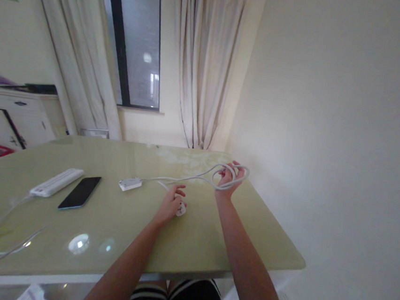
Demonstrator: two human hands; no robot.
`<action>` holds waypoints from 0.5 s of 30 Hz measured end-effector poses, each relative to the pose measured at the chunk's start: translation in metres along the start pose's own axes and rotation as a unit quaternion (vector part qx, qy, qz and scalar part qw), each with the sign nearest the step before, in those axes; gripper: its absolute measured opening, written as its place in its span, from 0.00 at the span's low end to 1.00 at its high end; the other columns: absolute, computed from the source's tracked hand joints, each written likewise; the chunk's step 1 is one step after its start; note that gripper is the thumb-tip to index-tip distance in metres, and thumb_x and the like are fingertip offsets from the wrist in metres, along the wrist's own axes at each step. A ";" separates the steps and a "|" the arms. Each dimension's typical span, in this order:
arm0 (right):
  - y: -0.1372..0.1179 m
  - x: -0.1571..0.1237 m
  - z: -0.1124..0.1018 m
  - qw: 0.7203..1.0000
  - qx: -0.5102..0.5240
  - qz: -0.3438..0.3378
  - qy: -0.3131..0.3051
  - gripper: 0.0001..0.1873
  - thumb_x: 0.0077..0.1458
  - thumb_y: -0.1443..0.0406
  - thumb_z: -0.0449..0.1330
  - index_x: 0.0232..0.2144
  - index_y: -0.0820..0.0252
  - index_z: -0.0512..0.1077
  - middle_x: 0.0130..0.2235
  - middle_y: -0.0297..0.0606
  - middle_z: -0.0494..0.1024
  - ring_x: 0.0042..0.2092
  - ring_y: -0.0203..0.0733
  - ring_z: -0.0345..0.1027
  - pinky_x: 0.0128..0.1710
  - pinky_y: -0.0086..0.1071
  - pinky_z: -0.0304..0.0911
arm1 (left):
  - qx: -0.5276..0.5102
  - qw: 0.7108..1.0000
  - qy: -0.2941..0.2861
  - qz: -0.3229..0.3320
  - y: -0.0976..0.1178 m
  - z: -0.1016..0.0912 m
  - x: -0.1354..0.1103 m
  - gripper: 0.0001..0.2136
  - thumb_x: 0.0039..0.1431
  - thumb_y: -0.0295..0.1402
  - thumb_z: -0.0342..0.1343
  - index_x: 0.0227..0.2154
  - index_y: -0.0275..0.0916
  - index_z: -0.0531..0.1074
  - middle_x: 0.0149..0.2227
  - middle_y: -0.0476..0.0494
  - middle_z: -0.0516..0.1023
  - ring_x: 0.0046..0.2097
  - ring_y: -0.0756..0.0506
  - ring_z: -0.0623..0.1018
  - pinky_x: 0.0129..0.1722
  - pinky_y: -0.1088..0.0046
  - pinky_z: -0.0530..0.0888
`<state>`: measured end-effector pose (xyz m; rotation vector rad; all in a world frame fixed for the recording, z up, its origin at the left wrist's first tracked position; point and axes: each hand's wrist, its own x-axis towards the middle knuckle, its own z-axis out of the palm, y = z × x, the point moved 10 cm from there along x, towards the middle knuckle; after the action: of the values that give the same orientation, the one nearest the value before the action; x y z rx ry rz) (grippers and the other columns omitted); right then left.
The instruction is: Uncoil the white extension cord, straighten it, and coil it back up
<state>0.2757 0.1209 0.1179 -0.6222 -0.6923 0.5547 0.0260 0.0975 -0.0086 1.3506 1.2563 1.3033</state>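
My right hand (229, 183) is closed around loops of a pale grey power cord (223, 187), just above the table toward its right side. The cord runs left across the tabletop to a small white power strip (130, 184), which lies flat. Nearer to me, my left hand (170, 207) grips a white plug-like end piece (181, 209) with dark spots on its face. Some of that piece is hidden behind the fingers. A stretch of cord passes just beyond my left hand.
On the left of the glossy table (211, 255) lie a black phone (80, 193) and a longer white power strip (57, 182). Thin cables (9, 254) trail to the front left edge. A wall (329, 134) borders the right side, and curtains (208, 66) hang beyond the table.
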 end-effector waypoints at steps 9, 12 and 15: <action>-0.127 0.038 0.094 0.954 0.261 -0.007 -0.150 0.11 0.54 0.69 0.63 0.40 0.56 0.68 0.28 0.26 0.69 0.24 0.28 0.58 0.23 0.21 0.58 | -0.139 0.962 -0.152 -0.177 -0.013 0.028 -0.026 0.41 0.55 0.39 0.64 0.68 0.50 0.49 0.55 0.37 0.77 0.28 0.51 0.78 0.24 0.77 0.69; -0.145 0.026 0.103 0.933 0.297 0.003 -0.203 0.11 0.54 0.68 0.65 0.39 0.57 0.69 0.26 0.25 0.70 0.23 0.27 0.56 0.20 0.19 0.55 | -0.187 0.955 -0.123 -0.196 -0.019 0.030 -0.022 0.45 0.52 0.38 0.68 0.69 0.47 0.49 0.58 0.34 0.74 0.32 0.51 0.78 0.24 0.78 0.69; -0.131 0.015 0.093 0.946 0.258 0.018 -0.193 0.12 0.53 0.66 0.67 0.39 0.57 0.70 0.27 0.26 0.72 0.22 0.26 0.57 0.19 0.19 0.55 | -0.204 0.963 -0.074 -0.159 -0.026 0.023 -0.009 0.43 0.51 0.35 0.68 0.68 0.45 0.53 0.60 0.32 0.72 0.38 0.49 0.80 0.27 0.78 0.70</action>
<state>0.2519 0.0719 0.2703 -0.0296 -0.8606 0.8673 0.0463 0.0934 -0.0374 0.8937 0.9858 1.1337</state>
